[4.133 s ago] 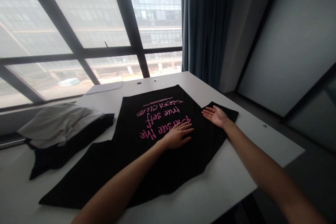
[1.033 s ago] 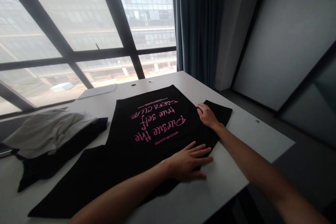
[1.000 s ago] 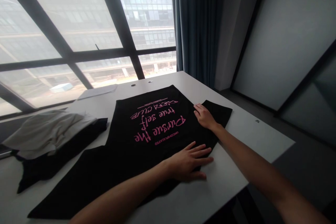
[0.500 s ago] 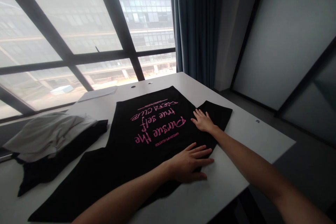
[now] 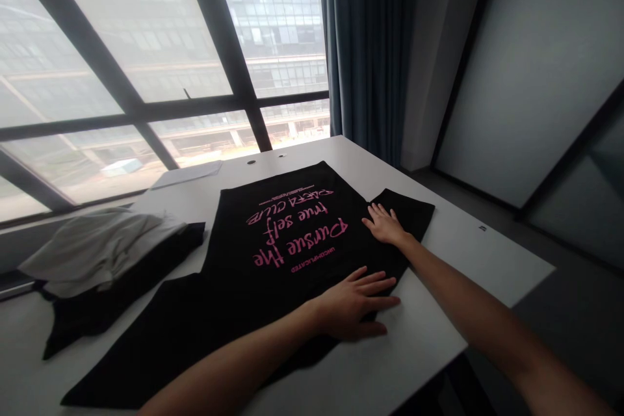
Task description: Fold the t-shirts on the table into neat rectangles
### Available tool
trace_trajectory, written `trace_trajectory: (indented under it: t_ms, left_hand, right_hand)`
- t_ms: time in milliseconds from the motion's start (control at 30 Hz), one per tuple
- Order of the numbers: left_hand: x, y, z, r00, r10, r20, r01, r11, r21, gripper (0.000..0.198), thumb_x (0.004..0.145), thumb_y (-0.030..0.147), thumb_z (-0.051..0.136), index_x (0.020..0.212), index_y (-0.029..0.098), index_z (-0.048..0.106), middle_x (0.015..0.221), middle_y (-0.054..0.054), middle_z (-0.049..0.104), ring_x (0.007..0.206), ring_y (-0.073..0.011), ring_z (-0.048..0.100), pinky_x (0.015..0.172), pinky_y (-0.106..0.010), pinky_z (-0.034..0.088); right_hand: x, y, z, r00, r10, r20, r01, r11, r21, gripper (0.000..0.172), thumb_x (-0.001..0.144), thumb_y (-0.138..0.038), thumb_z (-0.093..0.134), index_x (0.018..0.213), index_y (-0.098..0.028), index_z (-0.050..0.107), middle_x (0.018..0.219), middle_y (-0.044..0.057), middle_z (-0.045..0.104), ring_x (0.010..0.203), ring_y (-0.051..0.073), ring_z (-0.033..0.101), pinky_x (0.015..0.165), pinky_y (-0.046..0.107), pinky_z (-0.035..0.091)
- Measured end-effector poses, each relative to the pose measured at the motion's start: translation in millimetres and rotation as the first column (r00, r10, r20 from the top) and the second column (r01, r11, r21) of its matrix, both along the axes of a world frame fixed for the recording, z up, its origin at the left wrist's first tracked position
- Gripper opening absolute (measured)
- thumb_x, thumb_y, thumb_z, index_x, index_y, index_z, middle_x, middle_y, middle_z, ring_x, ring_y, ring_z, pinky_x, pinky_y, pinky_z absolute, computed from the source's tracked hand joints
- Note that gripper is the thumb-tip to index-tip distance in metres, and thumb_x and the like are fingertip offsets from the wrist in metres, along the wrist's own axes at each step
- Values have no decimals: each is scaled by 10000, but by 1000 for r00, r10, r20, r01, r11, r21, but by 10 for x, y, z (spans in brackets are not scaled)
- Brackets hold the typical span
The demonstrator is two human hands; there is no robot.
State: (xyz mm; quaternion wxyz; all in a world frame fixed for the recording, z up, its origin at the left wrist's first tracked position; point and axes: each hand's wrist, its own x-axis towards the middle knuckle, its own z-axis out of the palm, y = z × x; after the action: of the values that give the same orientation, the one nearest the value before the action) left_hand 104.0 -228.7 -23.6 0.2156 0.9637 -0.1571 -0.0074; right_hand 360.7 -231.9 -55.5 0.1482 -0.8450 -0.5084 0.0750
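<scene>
A black T-shirt (image 5: 234, 286) with pink lettering lies spread out on the white table (image 5: 492, 266), its lettering upside down to me and its hem toward the window. My left hand (image 5: 353, 304) rests flat near the collar and shoulder, fingers spread and pointing right. Farther off, my right hand (image 5: 384, 223) lies with fingers apart on the shirt where the right-hand sleeve meets the body. Neither hand grips the cloth. My left forearm covers part of the shirt's near side.
Left of the shirt sits a crumpled pile of grey cloth (image 5: 112, 247) and black cloth (image 5: 121, 292). A pale flat sheet (image 5: 188, 173) lies at the back near the window (image 5: 160, 32). A blue curtain (image 5: 370, 52) hangs behind the table's far corner.
The whole view has shifted slightly, so everything appears a little farther right. Both hands keep their places on the T-shirt, and the cloth shows no visible change.
</scene>
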Motion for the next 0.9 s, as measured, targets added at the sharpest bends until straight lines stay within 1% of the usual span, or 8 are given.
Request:
trace_trajectory:
  t_ms: [67, 133, 267, 433, 567, 633, 800, 900]
  left_hand:
    - [-1, 1, 0, 1000, -1, -4, 1, 1000, 0, 635, 973, 540, 526, 1545, 315, 367, 1648, -47, 254, 1517, -305, 221, 1237, -547, 100]
    - [-1, 1, 7, 1000, 1, -3, -1, 1000, -3, 636, 971, 537, 531, 1545, 319, 367, 1647, -46, 254, 1516, -309, 222, 1237, -551, 100]
    - [2, 0, 21, 1000, 1, -5, -1, 1000, -5, 636, 968, 529, 539, 1544, 318, 370, 1646, -50, 257, 1514, -314, 226, 1234, -558, 106]
    - [6, 0, 13, 1000, -6, -1, 6, 1000, -5, 646, 964, 525, 548, 1547, 320, 363, 1644, -51, 264, 1513, -315, 230, 1236, -552, 107]
    - [5, 3, -1, 1000, -4, 12, 4, 1000, -2, 644, 962, 524, 552, 1544, 315, 369, 1646, -48, 261, 1515, -308, 227, 1238, -545, 102]
    - [3, 3, 1, 1000, -3, 11, 3, 1000, -3, 642, 964, 525, 548, 1543, 312, 371, 1645, -51, 262, 1515, -304, 226, 1237, -545, 100]
    - [3, -7, 14, 1000, 5, -1, -5, 1000, -6, 640, 959, 515, 562, 1540, 321, 376, 1643, -53, 268, 1510, -314, 239, 1234, -554, 105]
    - [6, -7, 4, 1000, 6, 3, -6, 1000, -5, 643, 956, 510, 569, 1541, 322, 377, 1641, -55, 273, 1507, -323, 245, 1232, -558, 110]
  right_hand:
    - [15, -2, -12, 1000, 3, 6, -3, 1000, -14, 675, 1030, -552, 273, 1581, -161, 280, 1665, 124, 176, 1540, 277, 115, 1216, 559, 61]
    - [20, 4, -14, 1000, -10, 7, 10, 1000, 13, 685, 1028, -556, 271, 1584, -156, 268, 1669, 125, 151, 1541, 277, 107, 1214, 565, 73]
    - [62, 13, -7, 995, -103, 11, 101, 990, 101, 684, 1032, -541, 221, 1586, -141, 255, 1669, 131, 147, 1542, 277, 91, 1205, 592, 87]
    - [153, -1, -31, 991, -130, -28, 130, 991, 6, 695, 1023, -541, 236, 1570, -118, 299, 1659, 159, 184, 1539, 307, 96, 1198, 604, 77]
    - [173, 5, -19, 986, -165, -29, 167, 982, 88, 700, 1026, -524, 213, 1593, -114, 220, 1663, 157, 166, 1540, 290, 88, 1197, 598, 105]
    - [178, 6, -21, 985, -171, -27, 173, 979, 112, 698, 1027, -521, 209, 1591, -109, 223, 1661, 158, 177, 1541, 283, 89, 1200, 591, 106]
    - [179, -1, -68, 990, -141, -14, 141, 990, 4, 669, 1018, -515, 298, 1558, -122, 327, 1653, 171, 198, 1539, 300, 104, 1198, 598, 78]
    - [155, 1, -45, 987, -160, -6, 160, 986, 44, 655, 1022, -489, 310, 1563, -118, 314, 1651, 174, 201, 1537, 301, 117, 1195, 607, 94]
